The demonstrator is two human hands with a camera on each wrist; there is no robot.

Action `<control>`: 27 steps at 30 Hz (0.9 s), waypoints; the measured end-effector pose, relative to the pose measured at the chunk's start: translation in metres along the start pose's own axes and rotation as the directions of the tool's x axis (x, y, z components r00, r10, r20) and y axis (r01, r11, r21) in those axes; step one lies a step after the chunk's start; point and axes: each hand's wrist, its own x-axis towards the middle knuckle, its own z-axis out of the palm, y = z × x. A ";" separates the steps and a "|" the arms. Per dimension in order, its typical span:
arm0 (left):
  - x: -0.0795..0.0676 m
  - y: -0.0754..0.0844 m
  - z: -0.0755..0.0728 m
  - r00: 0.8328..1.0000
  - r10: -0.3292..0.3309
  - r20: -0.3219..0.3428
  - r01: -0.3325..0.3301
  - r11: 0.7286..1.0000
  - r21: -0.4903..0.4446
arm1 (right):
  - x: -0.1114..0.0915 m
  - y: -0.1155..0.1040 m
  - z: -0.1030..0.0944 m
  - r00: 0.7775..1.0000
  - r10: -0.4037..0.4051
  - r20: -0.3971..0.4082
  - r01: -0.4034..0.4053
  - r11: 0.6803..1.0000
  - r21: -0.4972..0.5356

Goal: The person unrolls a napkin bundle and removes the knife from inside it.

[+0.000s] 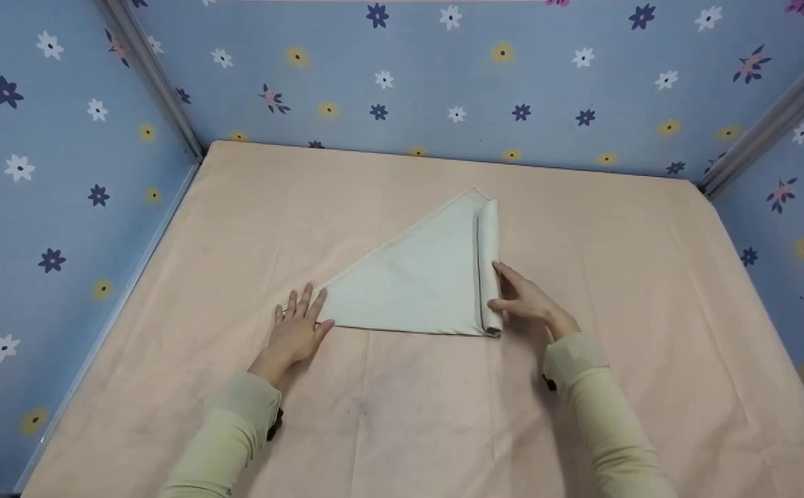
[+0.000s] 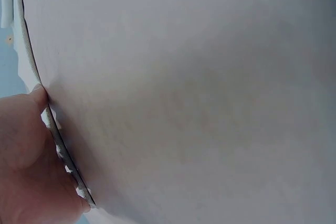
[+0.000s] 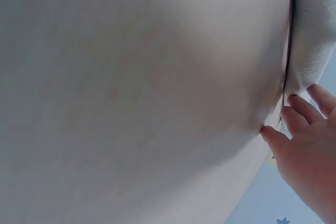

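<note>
A pale folded cloth lies on the table in a roughly triangular shape, its tip at the top. Along its right side runs a rolled edge, a narrow tube with a thin dark line beside it. My left hand rests with spread fingers on the cloth's left corner. In the left wrist view that left hand lies along the cloth's edge. My right hand touches the roll from the right, thumb and fingertips against it. The right wrist view shows its extended fingers beside the roll.
A peach-coloured tablecloth with faint creases covers the table. Blue flowered panels stand at the back and both sides, with grey metal posts at the rear corners.
</note>
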 end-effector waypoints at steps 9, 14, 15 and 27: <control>0.000 -0.001 0.000 1.000 0.006 0.001 -0.006 1.000 0.018 | -0.003 0.003 -0.001 1.000 0.004 0.000 -0.004 1.000 0.000; -0.001 0.000 -0.001 1.000 0.014 0.009 -0.015 1.000 0.011 | -0.004 -0.002 -0.001 0.999 0.038 0.004 -0.038 0.999 -0.013; -0.001 0.000 -0.001 1.000 0.014 0.009 -0.014 1.000 0.011 | -0.004 -0.003 -0.001 0.999 0.036 -0.001 -0.036 0.999 -0.014; -0.001 0.000 -0.001 1.000 0.013 -0.003 -0.013 1.000 0.009 | -0.001 -0.019 0.008 0.995 0.026 -0.093 -0.031 0.998 -0.055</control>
